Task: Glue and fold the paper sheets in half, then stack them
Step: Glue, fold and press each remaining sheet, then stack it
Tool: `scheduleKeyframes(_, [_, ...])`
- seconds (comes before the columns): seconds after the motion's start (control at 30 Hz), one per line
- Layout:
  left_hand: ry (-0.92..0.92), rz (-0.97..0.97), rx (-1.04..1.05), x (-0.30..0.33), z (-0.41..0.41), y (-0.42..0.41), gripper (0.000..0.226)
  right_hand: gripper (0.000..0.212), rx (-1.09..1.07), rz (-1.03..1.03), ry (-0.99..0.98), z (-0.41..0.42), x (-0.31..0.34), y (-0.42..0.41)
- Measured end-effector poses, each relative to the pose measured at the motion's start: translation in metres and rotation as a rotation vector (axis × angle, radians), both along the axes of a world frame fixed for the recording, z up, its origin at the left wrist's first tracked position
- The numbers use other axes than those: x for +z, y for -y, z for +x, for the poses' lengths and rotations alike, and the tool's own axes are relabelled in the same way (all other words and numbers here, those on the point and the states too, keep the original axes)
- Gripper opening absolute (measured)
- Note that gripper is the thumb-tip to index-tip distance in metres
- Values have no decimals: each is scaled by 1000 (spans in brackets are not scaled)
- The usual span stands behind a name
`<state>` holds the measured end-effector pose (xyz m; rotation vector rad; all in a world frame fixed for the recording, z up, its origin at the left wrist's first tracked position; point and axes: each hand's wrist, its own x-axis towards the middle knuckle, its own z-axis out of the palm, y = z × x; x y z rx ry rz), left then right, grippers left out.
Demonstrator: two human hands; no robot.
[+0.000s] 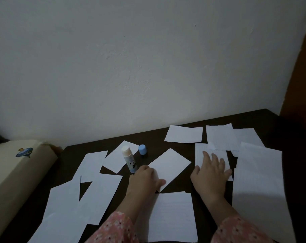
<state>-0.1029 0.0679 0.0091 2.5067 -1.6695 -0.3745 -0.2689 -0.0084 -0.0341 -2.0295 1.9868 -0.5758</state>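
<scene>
Dark table (264, 120) against a white wall (148, 58); white paper sheets lie scattered across it.

Left hand (145, 178): rests on the near-left corner of a tilted sheet (171, 167) at centre. Fingers appear bent, thumb extended to the right over the paper; whether they pinch the sheet cannot be told.

Right hand (211, 171): laid flat, fingers straight and spread, pressing on a lined sheet (199, 155) right of centre. The two hands are apart, with bare table between them.

Glue stick (129, 159): uncapped, standing just beyond the left hand, touching or nearly touching the knuckles. Its blue cap (142, 149) stands just to the right of it, apart.

Further sheets: several overlapping at left (64, 207), one between the forearms (173, 216), a large one at right (259, 190), three near the wall (183, 134).

A cream cushion (12, 169) with a small blue print lies at far left. Both sleeves (113, 230) are pink and floral.
</scene>
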Motion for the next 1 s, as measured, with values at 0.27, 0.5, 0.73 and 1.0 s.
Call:
scheduleKeyframes(0.27, [-169, -86, -120, -11, 14, -4, 60, 49, 37, -86, 127, -3, -1, 1])
scheduleKeyframes(0.5, [-167, -18, -177, -4, 19, -1, 59, 43, 151, -223, 431, -6, -3, -3])
scheduleKeyframes(0.73, [-153, 37, -277, 8, 25, 4, 44, 44, 288, -183, 527, -7, -1, -8])
scheduleKeyframes(1.0, [-391, -378, -38, 12, 21, -1, 26, 39, 484, -263, 458, -7, 8, -13])
